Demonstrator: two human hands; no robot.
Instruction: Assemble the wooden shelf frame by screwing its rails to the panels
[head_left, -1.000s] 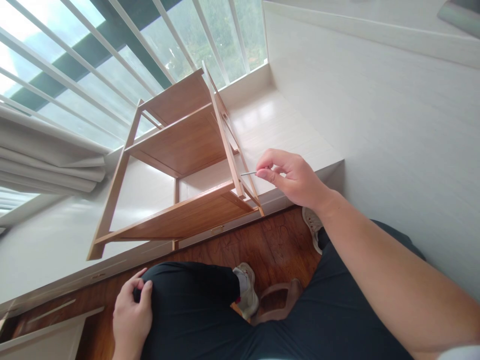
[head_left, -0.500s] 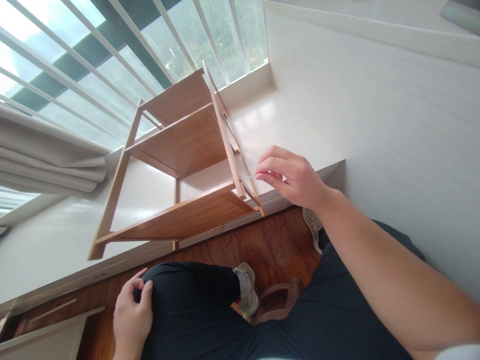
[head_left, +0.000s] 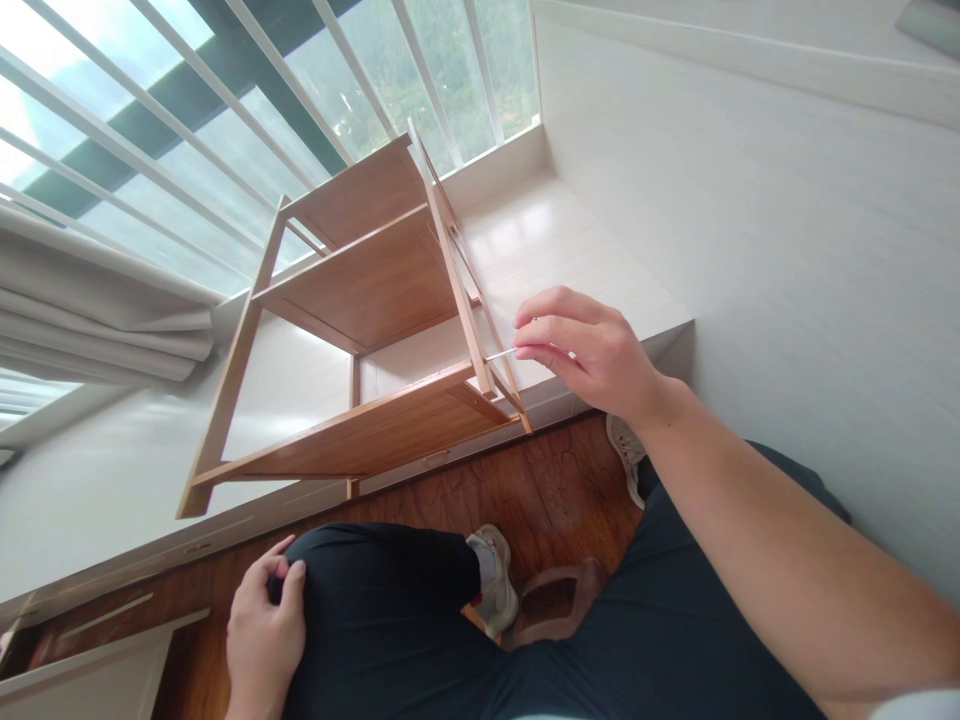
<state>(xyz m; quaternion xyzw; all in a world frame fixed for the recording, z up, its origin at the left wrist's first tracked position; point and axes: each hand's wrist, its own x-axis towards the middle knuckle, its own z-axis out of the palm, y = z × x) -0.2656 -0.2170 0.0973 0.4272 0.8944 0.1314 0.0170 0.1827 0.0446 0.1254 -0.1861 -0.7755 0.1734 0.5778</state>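
Note:
A wooden shelf rack [head_left: 375,290] with three boards stands on a white window ledge [head_left: 547,250]. My right hand [head_left: 592,350] pinches a thin metal hex key [head_left: 499,354], whose tip meets the rack's right side frame near the lowest board. My left hand [head_left: 262,630] rests on my left knee, fingers curled on the dark trouser cloth, holding nothing.
A white wall [head_left: 787,260] rises on the right. Behind the rack is a barred window [head_left: 225,90], with a folded curtain [head_left: 97,320] at left. Below the ledge lies dark wood floor [head_left: 525,490], with my shoes and a brown stool by my legs.
My right hand has shifted slightly and turned the hex key at the frame. The left hand has stayed on the knee.

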